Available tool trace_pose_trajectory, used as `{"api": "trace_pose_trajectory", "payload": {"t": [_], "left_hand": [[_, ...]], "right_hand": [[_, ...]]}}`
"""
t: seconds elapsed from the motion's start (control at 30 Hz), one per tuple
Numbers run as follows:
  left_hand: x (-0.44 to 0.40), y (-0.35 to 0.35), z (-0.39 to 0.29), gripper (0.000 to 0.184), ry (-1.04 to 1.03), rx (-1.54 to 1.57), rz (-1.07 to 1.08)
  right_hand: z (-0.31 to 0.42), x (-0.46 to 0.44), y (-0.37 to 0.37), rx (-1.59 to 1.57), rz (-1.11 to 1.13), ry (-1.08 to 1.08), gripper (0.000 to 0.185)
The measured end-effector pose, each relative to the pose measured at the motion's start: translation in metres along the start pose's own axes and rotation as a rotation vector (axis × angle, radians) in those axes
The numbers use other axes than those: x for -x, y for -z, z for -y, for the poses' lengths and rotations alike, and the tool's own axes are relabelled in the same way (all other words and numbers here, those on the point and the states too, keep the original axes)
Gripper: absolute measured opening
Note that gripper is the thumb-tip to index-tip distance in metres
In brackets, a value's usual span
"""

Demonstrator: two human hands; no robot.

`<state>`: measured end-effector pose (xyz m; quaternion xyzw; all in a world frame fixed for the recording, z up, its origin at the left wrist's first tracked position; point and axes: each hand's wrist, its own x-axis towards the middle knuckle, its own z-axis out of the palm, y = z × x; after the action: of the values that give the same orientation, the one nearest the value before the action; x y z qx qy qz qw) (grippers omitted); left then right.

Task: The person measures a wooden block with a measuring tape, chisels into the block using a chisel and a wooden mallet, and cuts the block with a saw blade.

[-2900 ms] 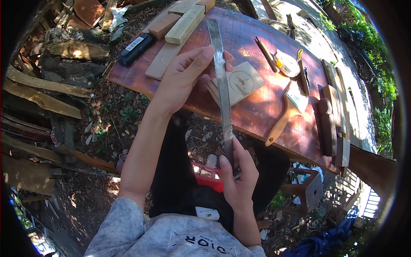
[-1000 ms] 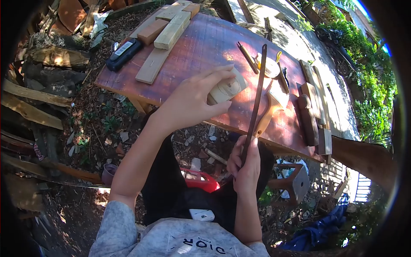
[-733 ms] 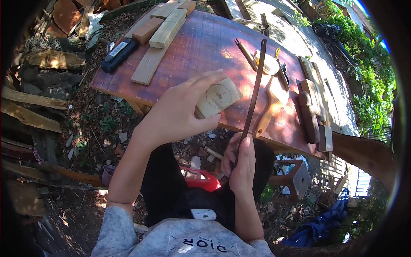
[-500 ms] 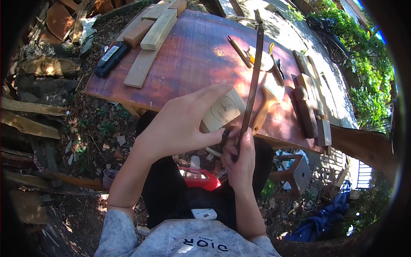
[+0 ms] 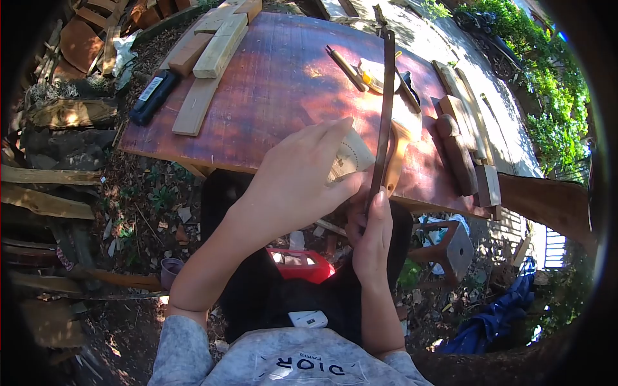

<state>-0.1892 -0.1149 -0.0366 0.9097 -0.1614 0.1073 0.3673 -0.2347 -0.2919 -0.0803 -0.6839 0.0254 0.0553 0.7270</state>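
Note:
My left hand [image 5: 302, 170] is wrapped round a small pale wooden block [image 5: 352, 156] with a dotted circle on its face; the hand covers much of it. A long, narrow dark metal bar [image 5: 387, 103] stands nearly upright in my right hand [image 5: 370, 231], closed round its lower end. The block's right side is close to the bar, and the fingers of both hands nearly meet below it. Just beyond the bar, a brush with a wooden handle [image 5: 396, 164] lies on the reddish table [image 5: 277, 83].
Wood pieces [image 5: 220, 48] and a black case with a barcode label [image 5: 153, 96] lie at the table's left. A pen-like tool [image 5: 346, 68], a tape measure [image 5: 373, 74] and more wood blocks [image 5: 458, 154] are at the right. A stool [image 5: 454, 251] stands below, beside a red object [image 5: 301, 265].
My left hand has left the metal bar and taken hold of the wooden block, bringing it rightward toward the bar. My right hand has turned the bar edge-on. The view has shifted.

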Motion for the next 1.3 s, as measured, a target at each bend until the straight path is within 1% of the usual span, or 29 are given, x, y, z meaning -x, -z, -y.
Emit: {"api": "trace_pose_trajectory", "payload": {"t": [0.13,0.2,0.27,0.33,0.4,0.43,0.53,0.57,0.67,0.7,0.8,0.9,1.03,1.1,1.2,1.3], "left_hand": [[-0.004,-0.006,-0.007,0.072,0.035,0.031,0.019],[-0.005,-0.005,-0.008,0.072,0.029,0.023,0.024],[-0.004,-0.004,-0.006,0.072,0.031,0.017,0.021],[-0.006,-0.005,-0.005,0.071,0.019,0.022,0.015],[-0.008,-0.01,-0.006,0.071,0.011,0.008,-0.006],[-0.01,-0.012,-0.007,0.071,0.007,-0.001,-0.016],[-0.013,-0.012,-0.013,0.074,0.034,0.023,0.031],[-0.013,-0.012,-0.014,0.074,0.038,0.041,0.045],[-0.016,-0.01,-0.013,0.075,0.029,0.081,0.075],[-0.015,-0.01,-0.011,0.075,0.017,0.094,0.079],[-0.017,-0.011,-0.008,0.075,-0.001,0.097,0.085],[-0.016,-0.012,-0.009,0.075,0.025,0.118,0.092],[-0.017,-0.013,-0.01,0.074,0.047,0.138,0.084],[-0.017,-0.013,-0.009,0.074,0.044,0.15,0.084],[-0.018,-0.012,-0.008,0.074,0.045,0.18,0.084],[-0.019,-0.01,-0.008,0.074,0.06,0.21,0.116]], "right_hand": [[0.006,0.0,0.008,-0.005,-0.053,0.011,0.046],[0.008,-0.006,0.032,0.01,-0.054,0.026,0.045],[0.016,-0.009,0.054,-0.087,-0.074,-0.044,0.044],[0.02,-0.008,0.063,-0.087,-0.084,-0.066,0.043],[0.019,-0.002,0.057,-0.074,-0.074,-0.062,0.043],[0.018,0.003,0.053,-0.109,-0.017,-0.065,0.043],[0.011,0.01,0.032,-0.131,0.008,-0.019,0.045],[0.006,0.012,0.029,-0.138,0.001,-0.053,0.048],[-0.005,0.01,0.01,-0.134,-0.081,-0.046,0.049],[-0.009,0.01,0.011,-0.091,-0.057,0.004,0.051],[-0.013,0.01,0.015,-0.034,-0.032,0.053,0.049],[-0.003,0.007,0.014,0.005,-0.046,0.046,0.047],[-0.002,0.004,0.013,0.037,-0.058,0.095,0.045],[-0.009,0.004,0.011,0.022,-0.074,0.116,0.046],[-0.028,0.012,0.016,0.149,-0.056,0.156,0.049],[-0.049,0.023,0.017,0.176,-0.046,0.187,0.052]]}}
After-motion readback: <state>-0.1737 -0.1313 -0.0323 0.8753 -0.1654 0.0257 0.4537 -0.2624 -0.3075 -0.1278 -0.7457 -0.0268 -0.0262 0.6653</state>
